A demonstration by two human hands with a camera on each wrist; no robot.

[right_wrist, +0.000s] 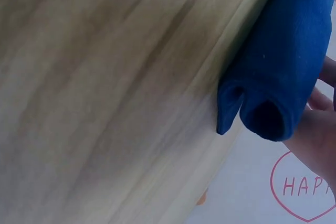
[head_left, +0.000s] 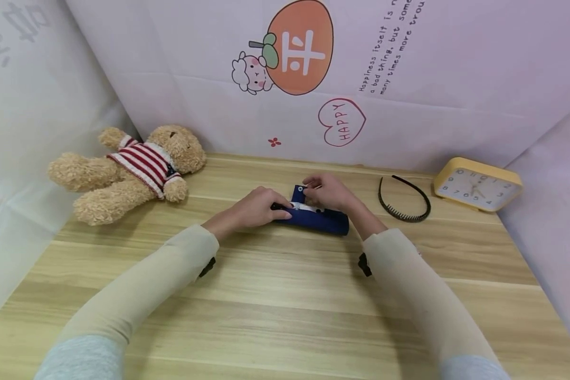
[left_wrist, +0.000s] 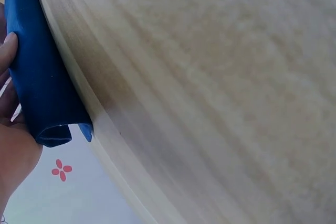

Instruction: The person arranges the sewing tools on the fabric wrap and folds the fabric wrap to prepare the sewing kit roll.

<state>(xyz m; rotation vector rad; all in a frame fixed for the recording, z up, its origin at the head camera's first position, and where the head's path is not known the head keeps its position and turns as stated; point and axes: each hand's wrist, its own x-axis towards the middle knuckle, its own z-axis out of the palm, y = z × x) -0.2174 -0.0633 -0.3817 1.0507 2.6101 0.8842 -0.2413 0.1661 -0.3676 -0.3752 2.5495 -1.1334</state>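
Observation:
A dark blue rolled-up pouch (head_left: 320, 221) lies on the table in front of me, with a white strip and dark spots along its top. Its short strap (head_left: 298, 194) with a metal snap stands up at the back. My left hand (head_left: 258, 207) grips the roll's left part, thumb on the near side. At the strap's right edge, my right hand (head_left: 330, 192) has its fingertips bent against the strap and pinches it. Both wrist views show the curled open ends of the pouch (left_wrist: 44, 77), (right_wrist: 283, 61); the right fingertips are hidden there.
A teddy bear (head_left: 142, 163) in a striped sweater lies at the back left. To the right are a black toothed headband (head_left: 410, 215) and a yellow-framed clock (head_left: 477, 184). A printed white cloth (head_left: 195, 105) hangs behind the wooden table (head_left: 285, 306).

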